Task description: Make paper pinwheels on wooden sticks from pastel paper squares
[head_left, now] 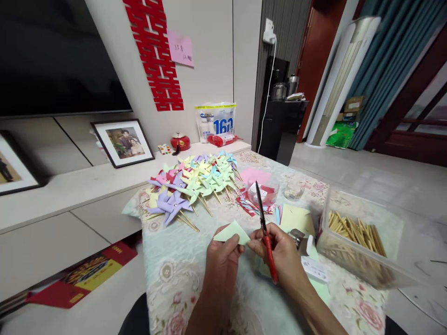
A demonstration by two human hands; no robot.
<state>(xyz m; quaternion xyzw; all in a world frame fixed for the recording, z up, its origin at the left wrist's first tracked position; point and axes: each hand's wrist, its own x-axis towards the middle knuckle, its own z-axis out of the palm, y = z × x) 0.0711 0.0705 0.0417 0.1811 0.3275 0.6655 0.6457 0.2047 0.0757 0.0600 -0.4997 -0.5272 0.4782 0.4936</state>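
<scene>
My left hand (220,260) pinches a folded pale green paper square (232,231) at its near edge. My right hand (282,253) touches the same paper with its fingertips and also grips red-handled scissors (264,228), whose dark blades point up and away. Both hands hover over the flowered tablecloth (174,270). Beyond them lies a heap of finished paper pinwheels (195,184) in purple, yellow, green and blue, on thin wooden sticks.
A clear plastic box of wooden sticks (352,235) stands at the right. Loose coloured paper sheets (296,216), a clear bowl (267,190) and a small glass (294,190) sit mid-table. A TV cabinet with framed photos (123,142) runs along the left.
</scene>
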